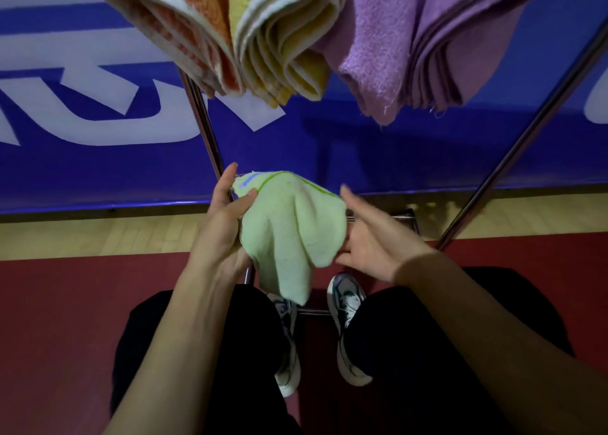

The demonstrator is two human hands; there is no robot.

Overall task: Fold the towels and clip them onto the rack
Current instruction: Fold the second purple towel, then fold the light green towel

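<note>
Bare forearms come up from the bottom of the frame to a pale green towel [289,233], held above the person's knees, probably so it can be folded in the air. Left hand [227,224] is closed on it, thumb and fingers pinching the striped corner, the loose cloth drooping below that pinch. Right hand [371,237] is spread open, fingers apart, palm seemingly against the towel's far side. Beyond and above the grip hang folded orange [171,23], yellow [289,39] and purple [427,46] towels between the rack's metal legs [205,128].
</note>
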